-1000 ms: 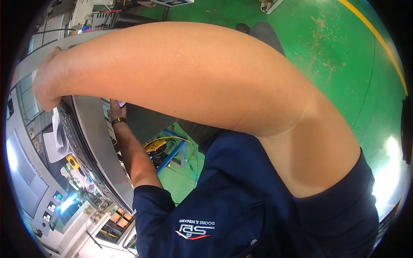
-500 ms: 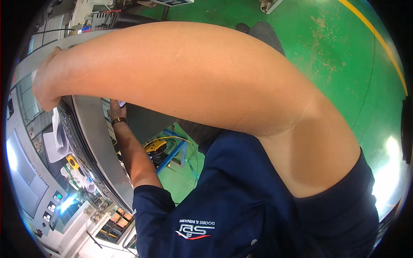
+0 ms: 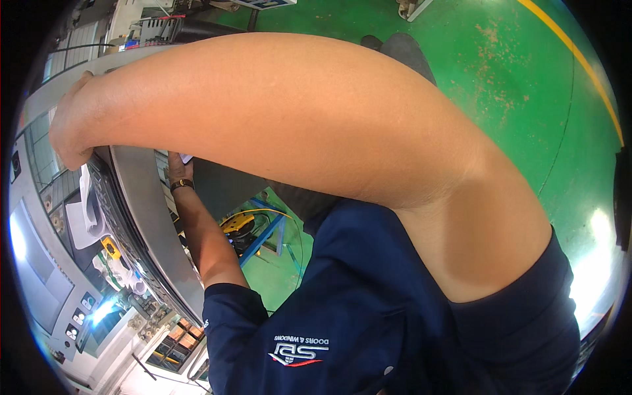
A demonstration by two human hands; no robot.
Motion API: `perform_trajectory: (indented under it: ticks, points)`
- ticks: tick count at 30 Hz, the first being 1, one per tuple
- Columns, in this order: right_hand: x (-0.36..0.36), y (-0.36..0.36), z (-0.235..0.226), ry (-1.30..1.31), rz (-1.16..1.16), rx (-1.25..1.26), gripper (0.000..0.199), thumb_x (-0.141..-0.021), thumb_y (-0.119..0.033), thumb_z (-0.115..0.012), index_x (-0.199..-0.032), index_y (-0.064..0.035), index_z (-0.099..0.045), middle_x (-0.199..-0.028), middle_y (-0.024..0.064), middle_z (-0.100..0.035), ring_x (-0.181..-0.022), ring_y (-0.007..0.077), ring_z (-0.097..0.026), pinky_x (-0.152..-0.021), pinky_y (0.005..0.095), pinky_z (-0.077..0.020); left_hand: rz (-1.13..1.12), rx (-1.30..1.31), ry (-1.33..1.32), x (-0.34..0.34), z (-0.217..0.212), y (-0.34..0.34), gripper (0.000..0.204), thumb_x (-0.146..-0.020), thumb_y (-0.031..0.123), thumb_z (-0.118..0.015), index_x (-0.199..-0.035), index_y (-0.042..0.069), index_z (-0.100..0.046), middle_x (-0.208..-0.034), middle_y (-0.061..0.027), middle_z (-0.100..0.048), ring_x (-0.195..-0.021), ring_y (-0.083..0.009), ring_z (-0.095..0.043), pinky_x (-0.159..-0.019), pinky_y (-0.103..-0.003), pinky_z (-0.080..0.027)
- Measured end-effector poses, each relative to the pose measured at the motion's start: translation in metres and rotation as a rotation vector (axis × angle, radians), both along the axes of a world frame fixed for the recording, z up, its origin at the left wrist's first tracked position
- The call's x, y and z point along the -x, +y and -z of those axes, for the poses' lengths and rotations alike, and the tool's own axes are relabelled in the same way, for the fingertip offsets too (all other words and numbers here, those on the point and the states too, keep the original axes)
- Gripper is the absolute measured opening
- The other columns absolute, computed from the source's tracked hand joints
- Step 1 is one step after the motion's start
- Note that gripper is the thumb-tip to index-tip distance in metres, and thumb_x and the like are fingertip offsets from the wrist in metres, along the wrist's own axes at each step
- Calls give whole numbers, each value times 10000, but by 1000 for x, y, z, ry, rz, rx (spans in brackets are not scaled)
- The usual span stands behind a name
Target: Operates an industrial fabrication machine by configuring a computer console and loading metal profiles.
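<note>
My right arm crosses the whole view from the right. Its hand (image 3: 71, 135) lies at the far left, bent at the wrist over the end of a grey metal machine frame (image 3: 148, 204); its fingers are hidden behind the back of the hand. Below that forearm, my left hand (image 3: 179, 168), with a wristwatch (image 3: 182, 185) on the wrist, is beside a dark grey panel (image 3: 224, 184). Its fingers are mostly hidden by the right forearm. A small pale thing (image 3: 187, 158) shows at this hand, and I cannot make out what it is or whether it is held.
A control panel (image 3: 56, 309) with a screen and several round buttons stands at the left. Papers (image 3: 85, 220) and a yellow tape measure (image 3: 110, 248) lie near the frame. Below the arms are a blue stand (image 3: 263, 237) and a yellow-black device (image 3: 238, 225) on the green floor (image 3: 500, 112).
A button on the control panel that glowed green now looks unlit. Both arms stay practically where they were.
</note>
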State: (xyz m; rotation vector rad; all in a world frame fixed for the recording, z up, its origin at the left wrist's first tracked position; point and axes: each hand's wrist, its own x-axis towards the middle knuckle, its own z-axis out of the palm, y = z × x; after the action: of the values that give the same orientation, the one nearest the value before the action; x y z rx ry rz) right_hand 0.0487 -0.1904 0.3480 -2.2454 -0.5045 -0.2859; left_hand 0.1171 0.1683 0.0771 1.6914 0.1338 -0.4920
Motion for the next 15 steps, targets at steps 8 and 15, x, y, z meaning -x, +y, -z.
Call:
perform_trajectory:
  ticks: [8,15]
  points:
    - [-3,0,2,38,-47,-17,600,-841,-239,-654,-1429,-130,-616,-1524,242,-477,-1414,482,-395,-1001,702,-286,-22,10,-10,3,-1,-11,478,-992,398,-660,-1339,83,-567,-1224,-40,-658,-1140,-190,-642,-986,-395,-530]
    - [10,-8,5,-25,19,-14,418,-868,-234,-622,-1261,-142,-733,-1170,95,-711,-1138,345,-612,-923,569,-389,0,-33,-14,7,-6,-14,486,-1009,440,-634,-1339,89,-565,-1230,-40,-653,-1147,-190,-640,-997,-393,-526]
